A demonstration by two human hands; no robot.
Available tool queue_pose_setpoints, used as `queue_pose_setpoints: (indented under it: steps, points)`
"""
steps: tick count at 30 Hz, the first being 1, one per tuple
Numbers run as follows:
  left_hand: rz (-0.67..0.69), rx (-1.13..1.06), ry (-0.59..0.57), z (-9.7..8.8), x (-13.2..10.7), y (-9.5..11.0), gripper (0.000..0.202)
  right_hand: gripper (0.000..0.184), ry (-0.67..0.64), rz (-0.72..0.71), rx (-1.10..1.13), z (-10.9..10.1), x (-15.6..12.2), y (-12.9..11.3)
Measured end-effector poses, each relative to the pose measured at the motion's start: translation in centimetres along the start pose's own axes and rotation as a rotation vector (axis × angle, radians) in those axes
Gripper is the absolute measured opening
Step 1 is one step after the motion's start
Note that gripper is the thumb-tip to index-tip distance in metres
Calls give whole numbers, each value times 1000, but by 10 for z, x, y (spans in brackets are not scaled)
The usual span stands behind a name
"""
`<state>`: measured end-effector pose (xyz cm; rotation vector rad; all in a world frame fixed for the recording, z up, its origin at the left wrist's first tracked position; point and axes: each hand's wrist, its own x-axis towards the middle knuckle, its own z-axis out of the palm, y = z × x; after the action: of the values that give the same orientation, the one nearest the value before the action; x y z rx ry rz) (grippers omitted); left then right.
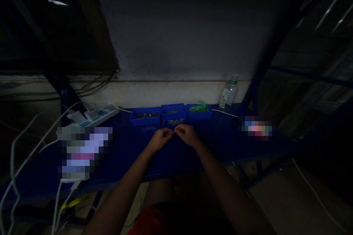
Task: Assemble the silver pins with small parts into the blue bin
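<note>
Facing a dim grey wall at 12 o'clock, reading directions from the middle of the work. Working over a dark blue table. Having a white power strip with plugs on it between 9 and 10 o'clock, and a pixelated thing between 8 and 9. Having a smaller pixelated patch out at 3, too masked to name. Seeing a clear bottle near the wall at 2 o'clock. Facing 3 blue trays side by side: left tray at 10, with brass-coloured bits; middle tray at 12, with thin silvery pieces; right tray at 2, nearer than the bottle, with green pieces. Bringing left hand and right hand almost together, fingers curled. Having a loose silvery pile on the tabletop at 12, just before the middle tray. Pinching 1 thin light piece between the 2 sets of fingertips, too small and dim to identify.
</note>
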<state>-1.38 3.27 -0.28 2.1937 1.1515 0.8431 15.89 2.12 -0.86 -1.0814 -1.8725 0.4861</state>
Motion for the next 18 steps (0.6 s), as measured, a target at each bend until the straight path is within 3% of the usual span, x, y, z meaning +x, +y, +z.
queue_pose_setpoints:
  steps: [4,8,11,14,16,18]
  points:
    - [20,29,-48,2,-1,0,20,13,7,-38,-9,-1,0,-3]
    - [30,-6,38,1,1,-2,23,16,40,16,14,-2,0,2]
    - [49,-22,124,0,1,0,25,17,-33,44,6,0,-1,7]
    - [95,-4,117,2,-2,6,23,15,-141,33,-37,2,-2,9]
    - [121,48,110,3,-2,12,21,15,-164,30,-43,3,-3,9]
    - [110,138,176,0,2,16,20,15,-149,48,-35,4,-3,10]
